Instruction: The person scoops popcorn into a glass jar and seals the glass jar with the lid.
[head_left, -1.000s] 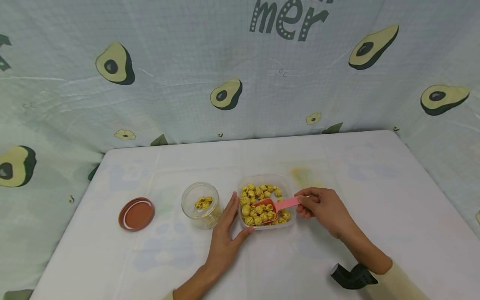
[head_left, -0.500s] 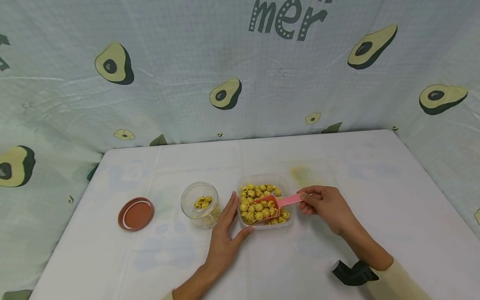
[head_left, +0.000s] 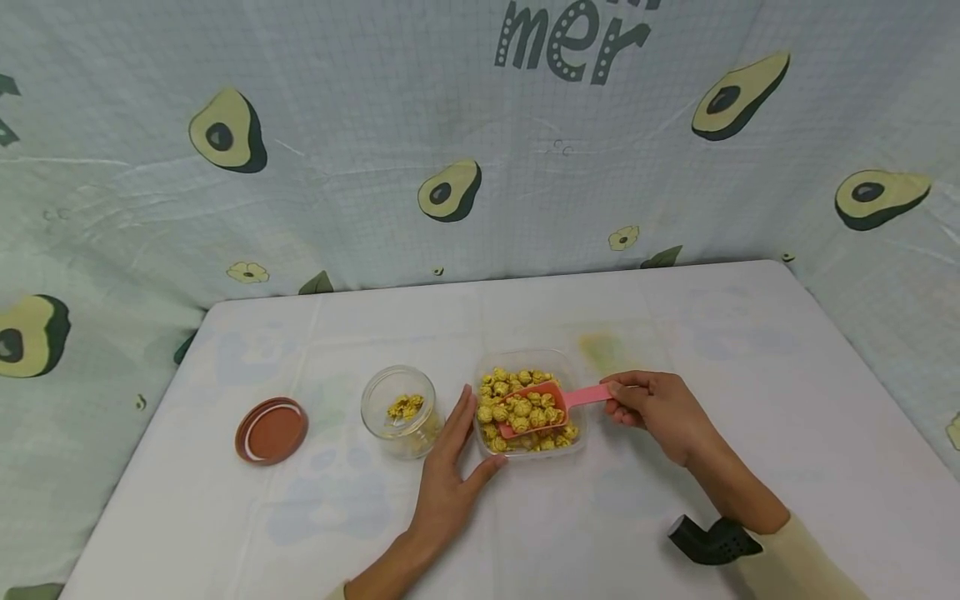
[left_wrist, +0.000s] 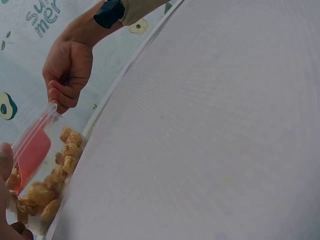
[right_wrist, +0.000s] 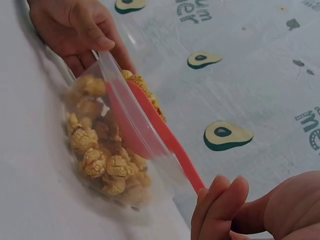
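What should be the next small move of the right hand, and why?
Probably lift the pink scoop clear of the plastic tub, keeping it level: it is loaded with popcorn, the right hand grips its handle, and the left hand rests against the tub.

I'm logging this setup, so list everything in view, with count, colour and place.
Scoop: one, pinkish red, over the tub, loaded with popcorn
Tub: one, clear, on the table, right of the jar
Popcorn: many pieces, golden yellow, in tub, scoop and jar
Jar: one, clear, lidless, beside the left hand
Lid: one, reddish brown with a white ring, left of the jar
Tablecloth: one, white with faint prints, over the table
Avocado-print sheet: pale blue-green, behind the table
Device: one, black, at the right wrist
Left hand: one, bare, against the tub
Right hand: one, bare, pinching the scoop's handle
Sleeves: two, cream, bottom edge
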